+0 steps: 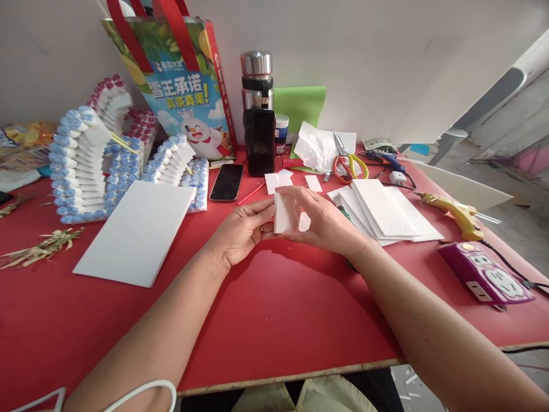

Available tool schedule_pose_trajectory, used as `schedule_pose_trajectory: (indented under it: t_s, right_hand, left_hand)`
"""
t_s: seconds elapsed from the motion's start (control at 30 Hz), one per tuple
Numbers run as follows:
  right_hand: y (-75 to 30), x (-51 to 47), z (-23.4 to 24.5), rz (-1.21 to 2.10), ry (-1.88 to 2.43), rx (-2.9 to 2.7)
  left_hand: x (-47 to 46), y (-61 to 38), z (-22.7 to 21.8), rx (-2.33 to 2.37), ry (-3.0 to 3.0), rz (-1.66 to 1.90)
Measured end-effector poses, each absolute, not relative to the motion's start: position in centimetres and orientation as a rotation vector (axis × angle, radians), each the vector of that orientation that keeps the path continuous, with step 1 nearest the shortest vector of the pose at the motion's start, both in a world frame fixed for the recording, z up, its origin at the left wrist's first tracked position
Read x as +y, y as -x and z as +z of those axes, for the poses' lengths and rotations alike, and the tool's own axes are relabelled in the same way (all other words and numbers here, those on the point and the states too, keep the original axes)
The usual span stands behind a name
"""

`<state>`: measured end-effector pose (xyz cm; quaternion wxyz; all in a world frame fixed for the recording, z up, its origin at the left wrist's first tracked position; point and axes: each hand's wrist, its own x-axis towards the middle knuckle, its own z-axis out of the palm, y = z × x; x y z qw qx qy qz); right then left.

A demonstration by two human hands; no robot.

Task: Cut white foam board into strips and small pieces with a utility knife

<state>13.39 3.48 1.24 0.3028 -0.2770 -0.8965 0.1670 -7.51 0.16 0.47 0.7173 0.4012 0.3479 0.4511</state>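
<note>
Soft, moderate light, soft-edged shadows on red tabletop [257,320], wide-angle stretching toward edges

Head camera: one wide view from the person's head, facing forward and down.
Smooth red counter [274,320]: seen from above its near edge.
Bare left hand [249,226], bare right hand [319,220]: close, mid-frame.
Plain pale upright panel [364,63]: farther off, faced across counter.
</note>
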Motion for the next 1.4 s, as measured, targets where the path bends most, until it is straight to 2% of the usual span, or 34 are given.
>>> schedule_pose_trajectory:
  t_s: [0.57, 1.0, 1.4]
  right_hand:
    - [-14.3, 4.4, 0.7, 0.689, 0.742, -2.365]
    - [-14.3, 4.4, 0.9, 0.528, 0.725, -2.417]
    - [-13.5, 4.1, 0.9, 0.135, 0.607, -2.487]
  left_hand:
    - [-0.3, 7.7, 1.1, 0.815, -1.037, 0.869]
    - [-0.1, 7.4, 0.6, 0.834, -1.126, 0.884]
    - [-0.7, 6.4, 1.3, 1.082, -1.424, 1.270]
